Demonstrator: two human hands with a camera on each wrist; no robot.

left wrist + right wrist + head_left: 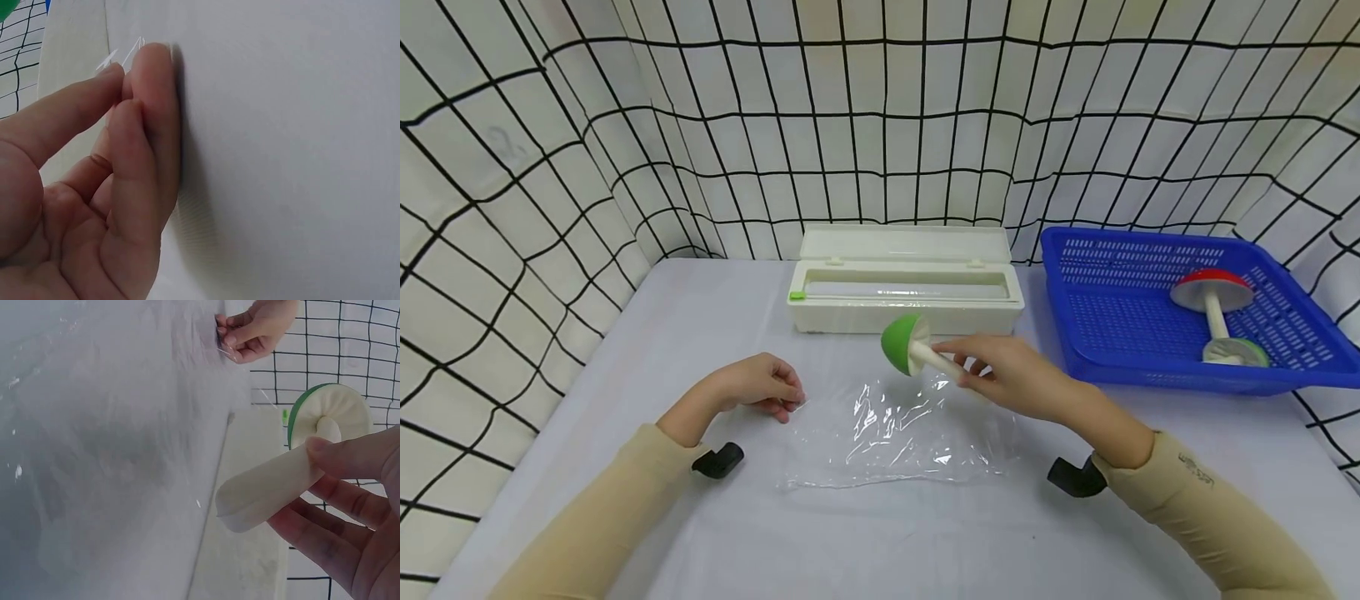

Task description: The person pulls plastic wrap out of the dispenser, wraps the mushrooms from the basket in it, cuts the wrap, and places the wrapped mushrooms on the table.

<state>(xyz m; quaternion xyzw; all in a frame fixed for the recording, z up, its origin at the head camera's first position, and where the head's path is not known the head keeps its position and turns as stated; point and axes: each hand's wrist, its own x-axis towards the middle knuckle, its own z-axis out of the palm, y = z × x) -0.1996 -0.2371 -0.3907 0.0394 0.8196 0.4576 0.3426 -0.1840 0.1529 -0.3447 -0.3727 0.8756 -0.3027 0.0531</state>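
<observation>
A toy mushroom with a green cap (898, 343) and a pale stem (265, 490) is in my right hand (1018, 377), which grips the stem between thumb and fingers. It hangs above a clear sheet of plastic film (887, 442) on the table. At the film's left edge, my left hand (756, 387) pinches the plastic between thumb and fingertips; the left wrist view shows a glint of film there. Behind the sheet stands a white film dispenser box (906, 318), its lid raised and a roll inside.
A blue basket (1150, 375) at the right holds a red-capped toy mushroom (1213, 293) and another item with a green edge (1236, 353), partly covered. Black netting (883, 114) over white cloth encloses the white table (880, 550) at the back and sides.
</observation>
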